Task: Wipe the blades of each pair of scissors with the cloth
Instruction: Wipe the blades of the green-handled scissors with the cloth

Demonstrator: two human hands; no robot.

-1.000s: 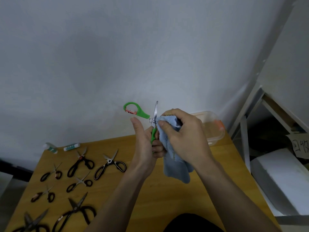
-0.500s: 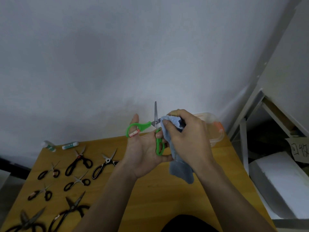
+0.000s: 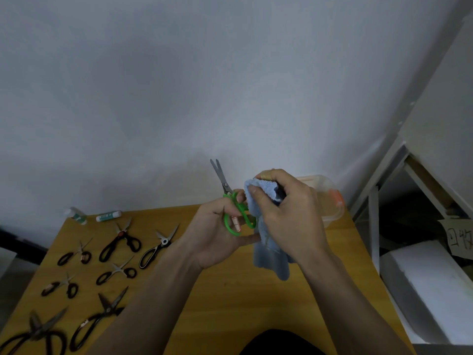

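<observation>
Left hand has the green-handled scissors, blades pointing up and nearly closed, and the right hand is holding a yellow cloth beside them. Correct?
Not quite: the cloth is blue, not yellow, as the head view shows. The rest holds: the left hand holds the green-handled scissors, blades up and nearly closed, and the right hand grips the cloth beside them.

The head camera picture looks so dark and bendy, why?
Head view: the room light is dim, so the black scissors on the table look murky; the wide-angle lens curves the wall corner and shelf frame; the green scissors stay fairly sharp.
</observation>
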